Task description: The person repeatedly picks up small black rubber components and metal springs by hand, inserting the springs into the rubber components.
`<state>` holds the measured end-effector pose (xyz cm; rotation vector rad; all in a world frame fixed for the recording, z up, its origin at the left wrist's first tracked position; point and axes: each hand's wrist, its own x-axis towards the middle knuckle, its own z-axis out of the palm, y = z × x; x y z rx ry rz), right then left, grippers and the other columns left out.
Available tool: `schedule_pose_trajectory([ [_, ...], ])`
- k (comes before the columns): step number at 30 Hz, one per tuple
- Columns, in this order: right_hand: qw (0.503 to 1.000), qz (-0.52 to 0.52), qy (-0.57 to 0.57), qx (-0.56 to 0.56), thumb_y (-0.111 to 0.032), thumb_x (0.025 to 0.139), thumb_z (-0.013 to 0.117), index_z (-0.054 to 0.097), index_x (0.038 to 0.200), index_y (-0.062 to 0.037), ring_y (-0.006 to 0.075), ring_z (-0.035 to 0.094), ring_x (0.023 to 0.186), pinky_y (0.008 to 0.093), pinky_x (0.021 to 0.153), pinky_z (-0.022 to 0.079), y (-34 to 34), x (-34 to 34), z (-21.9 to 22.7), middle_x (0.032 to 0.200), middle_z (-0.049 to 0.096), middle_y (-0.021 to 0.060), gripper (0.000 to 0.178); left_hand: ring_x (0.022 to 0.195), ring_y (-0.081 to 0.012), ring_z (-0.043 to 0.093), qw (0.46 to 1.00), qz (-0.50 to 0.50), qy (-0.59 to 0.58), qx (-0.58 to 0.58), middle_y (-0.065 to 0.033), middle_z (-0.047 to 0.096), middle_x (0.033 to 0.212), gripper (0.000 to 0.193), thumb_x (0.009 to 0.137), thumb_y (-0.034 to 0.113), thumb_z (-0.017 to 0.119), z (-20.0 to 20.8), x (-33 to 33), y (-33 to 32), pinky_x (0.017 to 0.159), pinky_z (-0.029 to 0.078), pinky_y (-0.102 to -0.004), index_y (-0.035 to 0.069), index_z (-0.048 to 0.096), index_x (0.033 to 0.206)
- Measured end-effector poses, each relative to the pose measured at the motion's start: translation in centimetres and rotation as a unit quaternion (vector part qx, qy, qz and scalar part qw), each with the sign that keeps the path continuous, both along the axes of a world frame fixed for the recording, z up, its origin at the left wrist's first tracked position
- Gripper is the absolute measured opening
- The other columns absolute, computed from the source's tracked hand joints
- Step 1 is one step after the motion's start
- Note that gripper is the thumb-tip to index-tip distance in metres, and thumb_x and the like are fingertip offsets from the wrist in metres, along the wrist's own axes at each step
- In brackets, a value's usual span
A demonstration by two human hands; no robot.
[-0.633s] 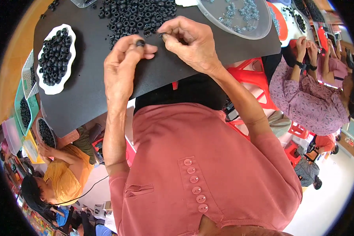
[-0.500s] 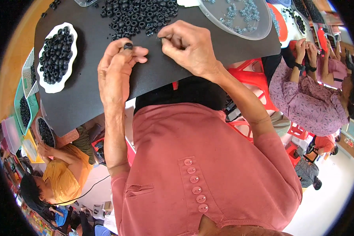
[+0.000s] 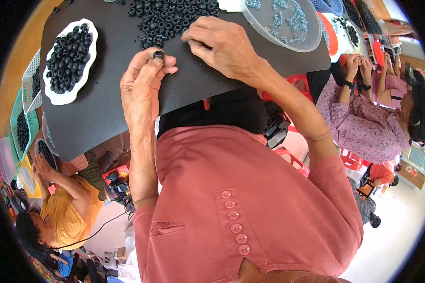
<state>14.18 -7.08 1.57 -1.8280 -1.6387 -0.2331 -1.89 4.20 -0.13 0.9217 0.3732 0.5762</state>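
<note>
My left hand point(image 3: 144, 82) pinches a small black ring-shaped piece point(image 3: 158, 54) between thumb and fingers, its hollow end turned up. To its right, my right hand point(image 3: 226, 47) hovers palm-down at the near edge of a heap of black hollow pieces point(image 3: 177, 14). The fingers of that hand are curled together, and whatever they hold is hidden from view. Tiny black bits point(image 3: 151, 42) lie loose at the heap's front, just beyond my left hand.
A white scalloped dish point(image 3: 88, 61) of black pieces stands left on the dark table mat point(image 3: 104, 108). A clear round tub point(image 3: 316, 45) with bluish springs is at the right. Baskets point(image 3: 33, 118) line the left; co-workers point(image 3: 73, 203) sit on both sides.
My right hand has moved slightly up and left, toward the heap. My left hand keeps the black piece, now tilted so its hollow end shows. The whole view has shifted a little.
</note>
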Motion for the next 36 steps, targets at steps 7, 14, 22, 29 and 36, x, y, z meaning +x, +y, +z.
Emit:
schedule_pose_trajectory([
  [7,0.979,0.019,-0.127,-0.156,-0.01,0.075,0.065,0.064,0.092,-0.0055,0.0247,0.058,0.085,0.0376,0.077,0.045,1.0,-0.6,1.4,0.09,0.061,0.0073,0.018,0.079,-0.0203,0.064,1.0,-0.006,-0.01,0.005,-0.0153,0.065,0.087,0.016,0.089,0.002,0.051,0.1,0.0,-0.3,0.078,0.052,-0.0322,-0.003,0.06,0.101],
  [14,0.991,0.054,0.1,-0.071,-0.005,0.073,0.066,0.066,0.087,-0.005,0.0166,0.058,0.065,0.0288,0.06,0.047,1.1,-0.6,1.9,0.076,0.061,0.0062,0.014,0.078,-0.0163,0.063,0.998,-0.012,0.036,0.048,-0.0143,0.067,0.088,0.016,0.09,0.004,0.052,0.5,0.4,-0.7,0.078,0.051,-0.0284,-0.004,0.058,0.103],
  [22,0.945,0.095,0.312,0.018,-0.006,0.075,0.064,0.07,0.092,-0.0043,0.0136,0.065,0.066,0.0252,0.061,0.051,-0.1,-1.6,1.5,0.078,0.065,0.0065,0.017,0.077,-0.008,0.058,0.983,-0.007,0.091,0.16,-0.0025,0.062,0.08,0.015,0.089,0.002,0.054,0.8,0.7,-1.9,0.075,0.047,-0.0212,-0.003,0.06,0.102],
  [29,0.98,0.091,0.163,0.063,0.001,0.081,0.062,0.068,0.095,-0.0014,0.0136,0.064,0.073,0.025,0.066,0.052,-0.8,-2.2,1.4,0.083,0.065,0.0064,0.016,0.08,-0.0075,0.058,0.961,0.017,0.121,0.247,-0.0017,0.062,0.082,0.018,0.09,0.003,0.054,0.8,1.1,-2.5,0.076,0.047,-0.0205,-0.002,0.059,0.106],
  [36,0.925,-0.025,0.351,0.141,-0.003,0.085,0.061,0.069,0.094,-0.0017,0.0071,0.06,0.063,0.0217,0.057,0.048,-1.8,-1.3,0.1,0.074,0.066,0.0041,0.012,0.085,-0.0144,0.06,0.98,-0.015,0.082,0.182,-0.0108,0.066,0.093,0.018,0.092,0.004,0.05,0.7,1.2,-2.9,0.083,0.048,-0.027,-0.003,0.058,0.106],
])
